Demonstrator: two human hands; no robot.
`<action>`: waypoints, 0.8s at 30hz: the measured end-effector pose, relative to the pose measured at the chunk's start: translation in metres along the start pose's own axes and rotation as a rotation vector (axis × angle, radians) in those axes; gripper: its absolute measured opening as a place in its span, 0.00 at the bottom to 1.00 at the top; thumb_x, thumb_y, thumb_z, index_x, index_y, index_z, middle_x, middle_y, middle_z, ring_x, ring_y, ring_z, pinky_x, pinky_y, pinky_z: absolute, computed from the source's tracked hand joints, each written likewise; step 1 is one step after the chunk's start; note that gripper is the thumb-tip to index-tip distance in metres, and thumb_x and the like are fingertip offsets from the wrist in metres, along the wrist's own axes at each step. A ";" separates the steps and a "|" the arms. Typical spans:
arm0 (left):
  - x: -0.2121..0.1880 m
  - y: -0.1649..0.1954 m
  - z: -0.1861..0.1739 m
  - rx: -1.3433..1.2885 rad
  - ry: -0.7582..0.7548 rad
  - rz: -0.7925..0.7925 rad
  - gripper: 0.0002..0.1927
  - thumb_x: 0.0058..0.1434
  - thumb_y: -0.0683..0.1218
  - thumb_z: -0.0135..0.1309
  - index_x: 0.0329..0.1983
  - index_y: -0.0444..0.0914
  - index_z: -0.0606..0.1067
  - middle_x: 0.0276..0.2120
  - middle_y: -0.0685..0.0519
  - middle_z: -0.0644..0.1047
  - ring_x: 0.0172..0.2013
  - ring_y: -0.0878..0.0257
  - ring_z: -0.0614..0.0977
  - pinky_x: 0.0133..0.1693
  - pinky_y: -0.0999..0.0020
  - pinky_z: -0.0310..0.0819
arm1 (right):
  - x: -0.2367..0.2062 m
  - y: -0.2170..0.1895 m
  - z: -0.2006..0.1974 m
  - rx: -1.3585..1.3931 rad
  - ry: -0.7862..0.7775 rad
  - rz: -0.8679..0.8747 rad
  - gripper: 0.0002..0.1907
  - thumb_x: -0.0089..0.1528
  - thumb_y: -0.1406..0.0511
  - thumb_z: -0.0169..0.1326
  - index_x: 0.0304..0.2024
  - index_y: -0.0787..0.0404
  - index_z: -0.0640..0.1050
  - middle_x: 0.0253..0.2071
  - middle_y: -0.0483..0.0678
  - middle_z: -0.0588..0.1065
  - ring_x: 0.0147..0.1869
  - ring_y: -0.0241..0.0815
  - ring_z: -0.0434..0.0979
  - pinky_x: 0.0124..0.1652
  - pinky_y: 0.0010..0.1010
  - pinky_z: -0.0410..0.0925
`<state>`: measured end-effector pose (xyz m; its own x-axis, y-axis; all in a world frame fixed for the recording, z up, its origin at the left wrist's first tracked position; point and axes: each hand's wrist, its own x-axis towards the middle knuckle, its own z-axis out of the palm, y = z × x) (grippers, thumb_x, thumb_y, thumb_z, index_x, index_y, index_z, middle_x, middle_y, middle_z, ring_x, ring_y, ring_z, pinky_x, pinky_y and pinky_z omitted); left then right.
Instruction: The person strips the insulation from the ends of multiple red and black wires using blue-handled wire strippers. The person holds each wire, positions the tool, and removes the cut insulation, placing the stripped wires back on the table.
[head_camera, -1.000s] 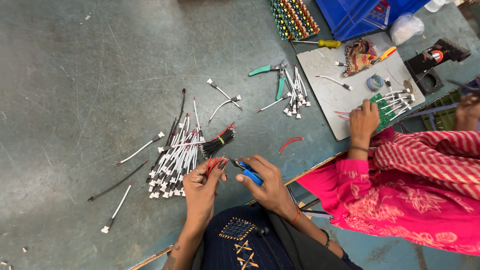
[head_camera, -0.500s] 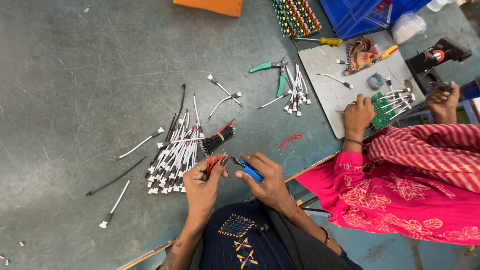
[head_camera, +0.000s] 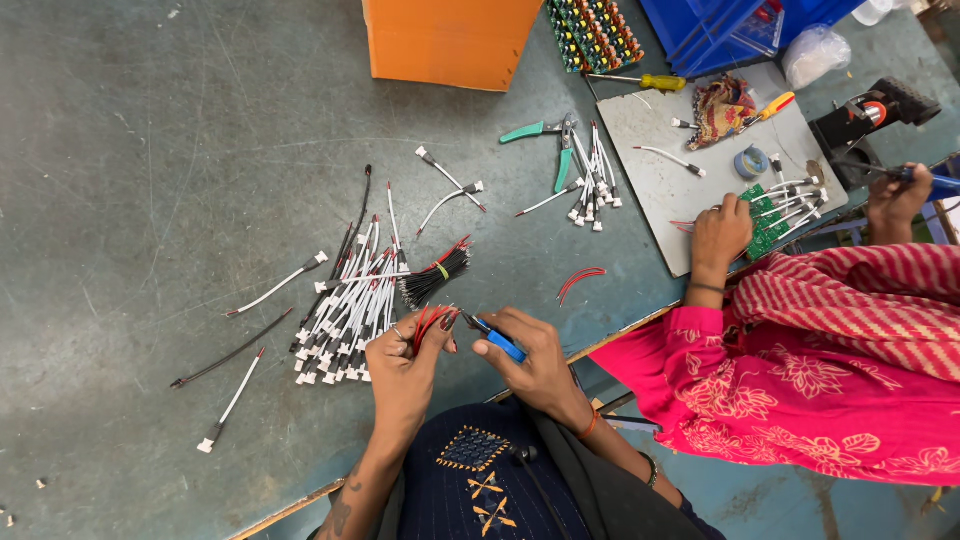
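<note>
Red wires (head_camera: 432, 322) pinched in left hand (head_camera: 402, 358) above table (head_camera: 150, 150) edge; right hand (head_camera: 528, 352) closed on blue-handled tool (head_camera: 497, 340), tip at wires. White cable pile (head_camera: 345, 295) just left.

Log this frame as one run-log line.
left hand: pinches thin red wires | right hand: grips blue-handled hand tool, tip at wires | nearby: pile of white-sleeved connector leads on grey table
</note>
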<state>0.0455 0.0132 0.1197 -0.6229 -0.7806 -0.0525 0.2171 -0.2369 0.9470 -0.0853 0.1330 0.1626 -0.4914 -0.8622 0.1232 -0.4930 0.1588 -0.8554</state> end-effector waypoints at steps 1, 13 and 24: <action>0.000 0.000 -0.001 0.003 -0.002 0.000 0.09 0.65 0.36 0.55 0.46 0.28 0.81 0.30 0.53 0.79 0.30 0.70 0.77 0.35 0.74 0.73 | 0.000 -0.001 0.000 0.002 -0.002 0.009 0.18 0.62 0.60 0.59 0.46 0.69 0.80 0.32 0.53 0.74 0.32 0.44 0.74 0.33 0.33 0.67; 0.000 0.008 -0.002 0.051 0.016 -0.039 0.09 0.63 0.38 0.58 0.44 0.29 0.83 0.28 0.54 0.80 0.28 0.71 0.77 0.33 0.77 0.71 | 0.000 -0.006 0.000 0.022 -0.008 -0.008 0.18 0.63 0.60 0.59 0.48 0.69 0.79 0.35 0.53 0.76 0.36 0.45 0.77 0.37 0.32 0.69; -0.003 0.014 0.005 0.091 -0.007 -0.019 0.08 0.65 0.39 0.58 0.43 0.30 0.83 0.26 0.55 0.79 0.28 0.73 0.76 0.32 0.77 0.70 | -0.004 -0.004 -0.005 0.036 -0.026 0.013 0.16 0.63 0.62 0.58 0.48 0.68 0.79 0.35 0.54 0.76 0.36 0.46 0.77 0.39 0.33 0.69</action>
<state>0.0464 0.0152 0.1346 -0.6311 -0.7726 -0.0685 0.1366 -0.1977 0.9707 -0.0851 0.1378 0.1678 -0.4787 -0.8723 0.0997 -0.4603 0.1526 -0.8745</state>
